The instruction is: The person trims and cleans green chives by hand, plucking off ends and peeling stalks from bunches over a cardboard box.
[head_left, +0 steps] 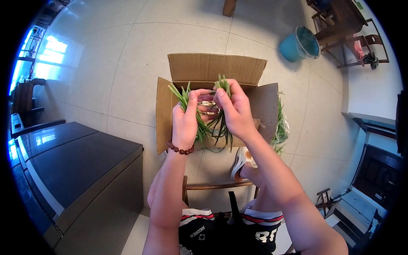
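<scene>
I see the left hand (185, 122) and right hand (237, 112) each pinching greens (201, 133): likely light, limp, bruisable; grip stems (222, 82) toward twelve o'clock.

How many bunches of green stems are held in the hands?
2: one bunch in the left hand, the other bunch in the right hand, both over the box. More greens lie beside the box, on its right. Others may be hidden inside.

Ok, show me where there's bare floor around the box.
Bare floor lies left of the box, up to the dark-topped unit, and beyond its far flap, short of the blue bucket. Over the box it's crowded: left hand and right hand hold green stalks there. More greens crowd its right side.
</scene>
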Demonstrator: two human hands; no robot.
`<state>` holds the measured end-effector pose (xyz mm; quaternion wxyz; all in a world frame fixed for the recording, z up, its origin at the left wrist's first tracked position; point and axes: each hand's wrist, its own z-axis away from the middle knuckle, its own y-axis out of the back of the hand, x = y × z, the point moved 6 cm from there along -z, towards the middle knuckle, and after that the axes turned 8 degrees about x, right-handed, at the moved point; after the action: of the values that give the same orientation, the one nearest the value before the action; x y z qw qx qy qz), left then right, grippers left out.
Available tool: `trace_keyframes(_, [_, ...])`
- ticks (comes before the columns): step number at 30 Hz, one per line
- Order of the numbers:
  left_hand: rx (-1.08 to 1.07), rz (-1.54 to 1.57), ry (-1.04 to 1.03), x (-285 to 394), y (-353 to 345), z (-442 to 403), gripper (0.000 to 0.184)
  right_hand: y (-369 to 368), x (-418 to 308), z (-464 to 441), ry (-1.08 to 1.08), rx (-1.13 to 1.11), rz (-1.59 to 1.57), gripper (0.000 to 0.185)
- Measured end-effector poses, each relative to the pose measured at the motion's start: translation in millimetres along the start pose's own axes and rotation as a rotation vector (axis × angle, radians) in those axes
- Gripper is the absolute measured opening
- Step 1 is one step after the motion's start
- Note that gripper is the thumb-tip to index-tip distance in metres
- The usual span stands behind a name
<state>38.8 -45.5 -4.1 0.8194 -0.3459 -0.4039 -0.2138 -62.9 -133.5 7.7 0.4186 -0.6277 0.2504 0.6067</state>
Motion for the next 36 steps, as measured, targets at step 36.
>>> trace_keyframes(36, [-0.105, -0.26, -0.083, -26, -1, 0, 0.031, -10, -16, 1, 0.044, 0.097, 0.197, 0.014])
